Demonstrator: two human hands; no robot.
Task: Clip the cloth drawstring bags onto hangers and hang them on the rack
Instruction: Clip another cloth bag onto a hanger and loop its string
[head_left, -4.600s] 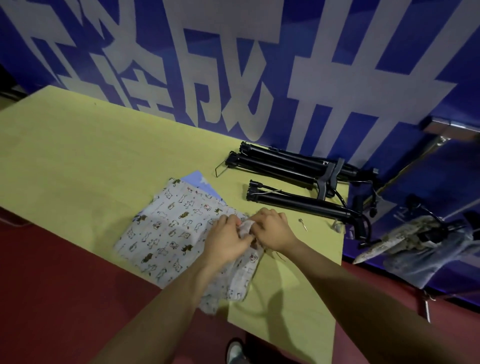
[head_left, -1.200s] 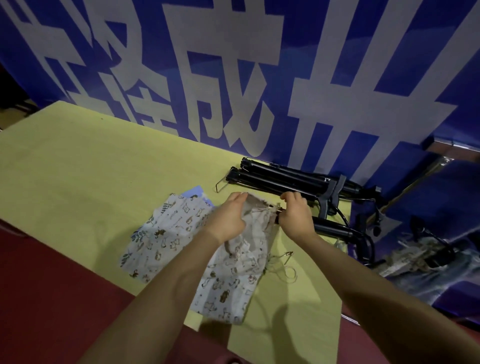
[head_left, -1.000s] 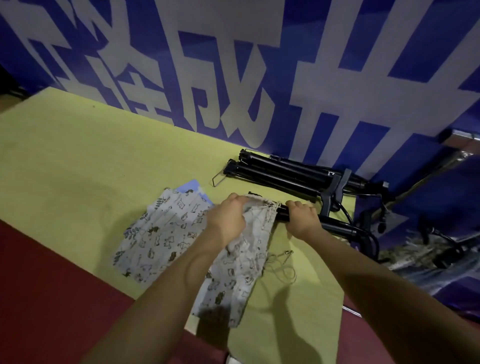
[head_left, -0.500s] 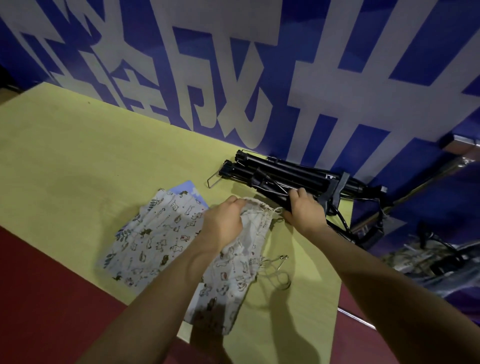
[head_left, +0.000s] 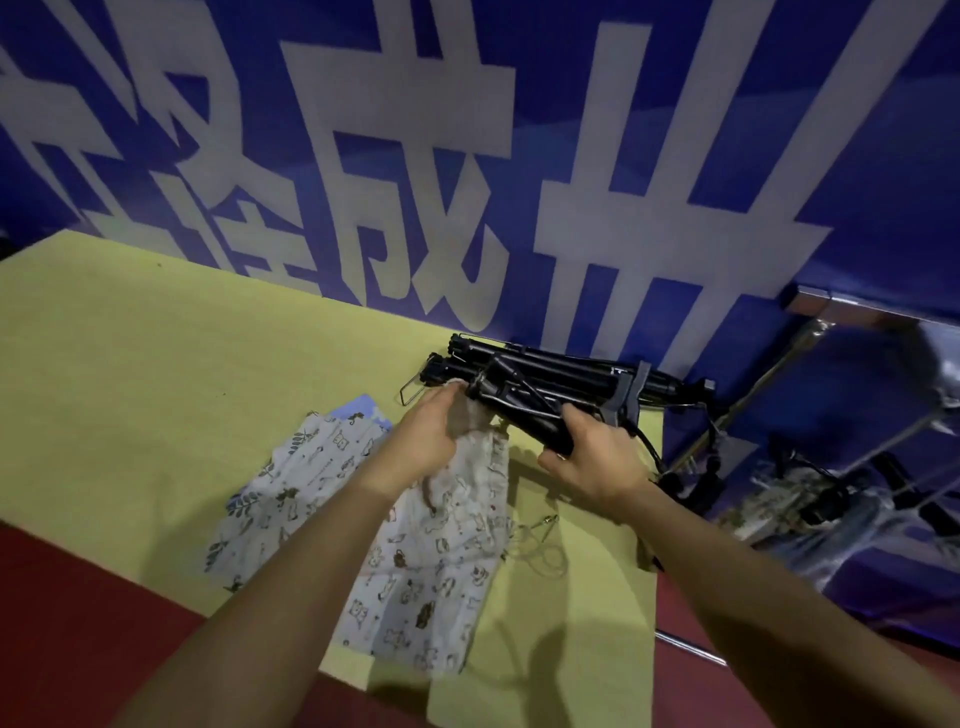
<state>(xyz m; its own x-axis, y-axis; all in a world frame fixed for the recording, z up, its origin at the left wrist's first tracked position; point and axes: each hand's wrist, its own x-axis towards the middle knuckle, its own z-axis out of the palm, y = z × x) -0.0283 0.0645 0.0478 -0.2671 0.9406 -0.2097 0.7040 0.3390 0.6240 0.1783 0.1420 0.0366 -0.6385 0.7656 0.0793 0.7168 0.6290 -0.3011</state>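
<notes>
Printed cloth — spare bags (head_left: 291, 483) lie flat on the surface (head_left: 156, 374), left of the black hanger (head_left: 524, 410). Left hand (head_left: 431, 436) pinches the drawstring bag (head_left: 441, 545) mouth up at the hanger's clip end, probably to feed it in. Right hand (head_left: 592, 457) grips the bar, steadying it — half a second ago the hanger sat lower, nearer the pile (head_left: 571, 369).

bag top: your left hand (head_left: 426, 436) covers the bag (head_left: 431, 561) mouth
hanger clip: too dark to tell
rack (head_left: 831, 467): blurred, cut off at right edge
</notes>
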